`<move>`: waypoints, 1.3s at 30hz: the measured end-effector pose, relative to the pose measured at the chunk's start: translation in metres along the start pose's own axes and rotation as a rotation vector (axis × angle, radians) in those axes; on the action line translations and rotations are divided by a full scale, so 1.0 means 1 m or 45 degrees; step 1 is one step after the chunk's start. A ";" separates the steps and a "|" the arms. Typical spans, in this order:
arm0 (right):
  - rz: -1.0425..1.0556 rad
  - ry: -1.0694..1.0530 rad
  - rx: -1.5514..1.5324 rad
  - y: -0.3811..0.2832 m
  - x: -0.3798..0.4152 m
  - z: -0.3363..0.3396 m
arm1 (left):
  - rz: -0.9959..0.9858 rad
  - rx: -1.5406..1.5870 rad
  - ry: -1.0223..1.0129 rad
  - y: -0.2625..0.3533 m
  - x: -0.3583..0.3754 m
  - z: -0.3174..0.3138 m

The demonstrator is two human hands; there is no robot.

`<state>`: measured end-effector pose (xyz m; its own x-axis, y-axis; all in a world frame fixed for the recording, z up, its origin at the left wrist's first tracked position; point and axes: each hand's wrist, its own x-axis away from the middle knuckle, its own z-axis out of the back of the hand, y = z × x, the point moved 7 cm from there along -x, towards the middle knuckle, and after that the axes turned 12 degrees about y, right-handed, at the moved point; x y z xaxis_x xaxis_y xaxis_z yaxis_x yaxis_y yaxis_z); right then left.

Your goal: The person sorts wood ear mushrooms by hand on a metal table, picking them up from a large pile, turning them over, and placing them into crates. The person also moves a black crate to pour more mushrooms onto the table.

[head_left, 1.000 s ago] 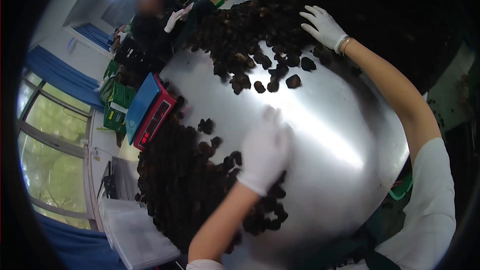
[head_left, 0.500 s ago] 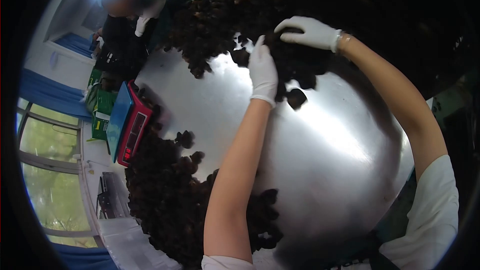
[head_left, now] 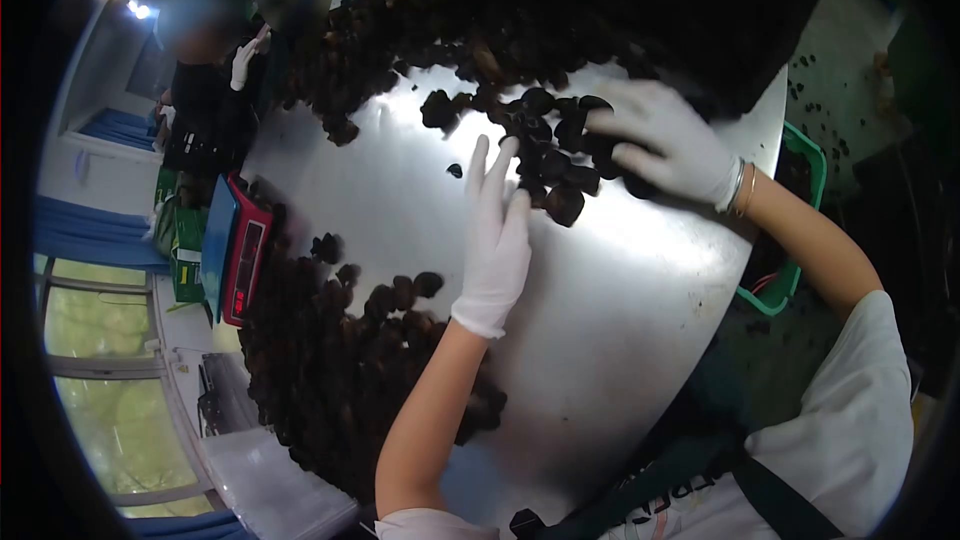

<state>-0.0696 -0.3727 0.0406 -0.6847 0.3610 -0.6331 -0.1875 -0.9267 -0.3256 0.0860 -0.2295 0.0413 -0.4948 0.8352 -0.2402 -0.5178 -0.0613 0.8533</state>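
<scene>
My left hand [head_left: 497, 245], in a white glove, is over the metal table [head_left: 600, 310] with its fingers spread, left of a loose cluster of dark brown clumps [head_left: 545, 145]. On the cluster's right side, my right hand [head_left: 670, 140], also gloved, has its fingers apart and curved at the dark pieces. The right fingertips are partly blurred among them. A large dark heap [head_left: 600, 10] covers the far side of the table. Another dark pile [head_left: 340, 370] lies at the near left, beyond my left forearm.
A red and blue scale [head_left: 238, 250] stands at the table's left edge. A green basket [head_left: 790, 280] is at the right beyond the table edge. Clear plastic bags [head_left: 270, 480] lie at the lower left. A co-worker with a gloved hand [head_left: 243, 64] is at the upper left.
The view has shifted. Both hands are lower and nearer me, and several dark pieces now lie between them, apart from the far heap. The left fingers have spread.
</scene>
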 end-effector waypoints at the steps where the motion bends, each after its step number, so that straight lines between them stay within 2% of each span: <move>1: -0.077 0.116 0.045 0.009 0.005 0.009 | 0.013 -0.028 0.058 0.003 0.011 0.006; 2: -0.079 0.157 0.149 0.011 0.012 0.007 | 0.019 -0.188 -0.027 -0.007 0.021 0.002; 5: -0.028 -0.101 -0.053 -0.039 0.040 0.003 | -0.140 -0.334 -0.152 0.008 0.072 -0.006; 7: 0.093 -0.081 -0.128 -0.074 0.053 0.020 | -0.101 -0.378 -0.139 0.016 0.101 -0.002; 12: -0.373 0.189 -0.092 -0.058 0.076 0.035 | 0.039 -0.447 -0.050 0.017 0.153 0.015; 13: -0.290 -0.035 -0.073 -0.070 0.080 0.026 | 0.060 -0.466 -0.024 0.016 0.159 0.018; 15: 0.017 -0.143 0.029 -0.108 0.085 0.028 | 0.029 -0.468 0.000 0.020 0.172 0.014; 16: 0.101 -0.025 0.041 -0.114 0.076 0.033 | 0.014 -0.469 0.010 0.021 0.176 0.011; 18: 0.168 0.094 -0.047 -0.096 0.039 0.030 | -0.028 -0.545 0.049 0.022 0.180 0.006; 20: 0.058 0.185 -0.029 -0.058 -0.014 0.012 | -0.013 -0.495 0.122 0.020 0.179 0.006; 21: -0.083 0.211 0.025 -0.036 -0.037 -0.008 | -0.030 -0.512 0.132 0.020 0.179 0.005; 23: -0.295 -0.126 0.515 -0.005 -0.062 -0.057 | -0.057 -0.551 0.151 0.019 0.181 0.005; 26: -0.243 -0.225 0.585 -0.011 -0.081 -0.075 | -0.072 -0.566 0.157 0.017 0.182 0.005; 29: -0.131 -0.326 0.253 -0.071 -0.092 -0.060 | -0.091 -0.594 0.155 0.019 0.180 0.004; 31: -0.018 -0.350 -0.603 -0.106 -0.083 -0.058 | -0.068 -0.580 0.151 0.019 0.181 0.004; 32: -0.087 -0.412 -0.684 -0.107 -0.075 -0.051 | -0.061 -0.575 0.151 0.019 0.181 0.005; 33: -0.160 -0.469 -0.762 -0.109 -0.066 -0.044 | -0.074 -0.567 0.140 0.019 0.180 0.005; 34: -0.434 -0.605 -0.697 -0.096 -0.050 -0.040 | -0.085 -0.560 0.134 0.020 0.180 0.005; 35: -0.287 -0.585 -0.630 -0.086 -0.036 -0.037 | -0.093 -0.553 0.133 0.020 0.181 0.006; 36: -0.068 -0.647 -0.334 -0.081 -0.018 -0.027 | -0.087 -0.535 0.140 0.019 0.181 0.007; 37: 0.020 -0.558 -0.281 -0.079 0.006 -0.011 | -0.079 -0.517 0.149 0.018 0.181 0.008; 38: -0.001 -0.605 -0.350 -0.073 0.030 -0.002 | -0.070 -0.498 0.155 0.017 0.181 0.008; 39: -0.164 -0.659 -0.428 -0.068 0.045 0.005 | -0.060 -0.542 0.146 0.019 0.178 0.009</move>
<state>-0.0912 -0.2942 0.0376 -0.9392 0.2925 -0.1798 -0.1172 -0.7653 -0.6329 -0.0055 -0.0774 0.0191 -0.5255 0.7778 -0.3447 -0.7711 -0.2643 0.5792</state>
